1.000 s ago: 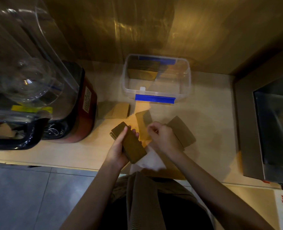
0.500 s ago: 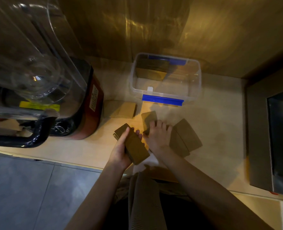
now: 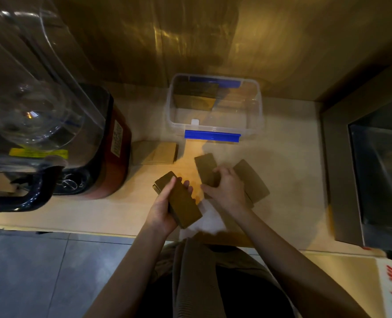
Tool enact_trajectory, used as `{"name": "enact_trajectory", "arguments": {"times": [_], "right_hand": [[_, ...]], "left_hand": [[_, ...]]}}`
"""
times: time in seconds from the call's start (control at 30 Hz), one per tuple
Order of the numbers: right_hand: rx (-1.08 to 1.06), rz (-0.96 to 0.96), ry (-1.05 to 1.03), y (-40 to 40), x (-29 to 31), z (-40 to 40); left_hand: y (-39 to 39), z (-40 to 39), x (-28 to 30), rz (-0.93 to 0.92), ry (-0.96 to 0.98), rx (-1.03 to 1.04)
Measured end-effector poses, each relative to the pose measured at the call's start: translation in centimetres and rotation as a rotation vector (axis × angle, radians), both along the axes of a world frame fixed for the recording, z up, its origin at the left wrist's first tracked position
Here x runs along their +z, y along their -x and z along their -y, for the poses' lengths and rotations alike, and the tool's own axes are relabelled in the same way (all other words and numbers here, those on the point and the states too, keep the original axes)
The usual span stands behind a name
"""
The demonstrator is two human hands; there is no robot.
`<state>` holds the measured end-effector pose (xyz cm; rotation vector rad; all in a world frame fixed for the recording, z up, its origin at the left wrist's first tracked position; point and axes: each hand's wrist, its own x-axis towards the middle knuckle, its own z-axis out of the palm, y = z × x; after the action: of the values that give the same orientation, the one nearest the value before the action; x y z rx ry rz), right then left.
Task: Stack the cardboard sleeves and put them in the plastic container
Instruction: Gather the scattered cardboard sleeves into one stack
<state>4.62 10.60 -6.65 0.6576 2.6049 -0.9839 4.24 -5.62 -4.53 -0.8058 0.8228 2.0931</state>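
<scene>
The left hand [image 3: 165, 208] grips a thick stack of flat brown cardboard sleeves [image 3: 180, 199]. The right hand [image 3: 226, 188] curls its fingers onto a loose brown sleeve [image 3: 206, 167] lying on the pale wooden counter [image 3: 289, 161]. Another sleeve [image 3: 251, 180] lies just beside it. Behind stands the clear plastic container with blue clips [image 3: 213, 135], already holding sleeves. A hurried pinch could fan the held stack loose.

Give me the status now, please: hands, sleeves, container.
Left hand holds sleeve stack. Right hand grips loose sleeve on counter. Container open, some sleeves inside. Path clear.
</scene>
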Motion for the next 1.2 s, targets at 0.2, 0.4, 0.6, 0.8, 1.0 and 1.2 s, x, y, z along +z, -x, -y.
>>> {"name": "enact_trajectory", "arguments": {"times": [0.2, 0.4, 0.6, 0.8, 1.0, 1.2], "right_hand": [[0.043, 0.038, -0.190, -4.4, -1.2, -2.8], [0.089, 0.090, -0.232, -6.2, -2.3, -2.4], [0.086, 0.050, -0.237, -6.9, -2.7, -2.3], [0.095, 0.046, -0.239, -7.0, -2.7, -2.1], [0.055, 0.036, -0.203, -6.9, -2.8, -2.0], [-0.049, -0.093, -0.060, -6.1, -1.0, -1.3]], "left_hand": [[-0.3, -0.4, -0.7, 0.026, 0.006, -0.042], [-0.5, -1.0, -0.7, 0.035, -0.001, -0.087], [-0.7, -1.0, -0.5, 0.044, 0.023, -0.089], [-0.9, -0.9, -0.5, 0.040, 0.016, -0.093], [-1.0, -0.8, -0.4, 0.024, 0.018, -0.094], [-1.1, -0.7, -0.2, 0.017, 0.019, -0.085]]}}
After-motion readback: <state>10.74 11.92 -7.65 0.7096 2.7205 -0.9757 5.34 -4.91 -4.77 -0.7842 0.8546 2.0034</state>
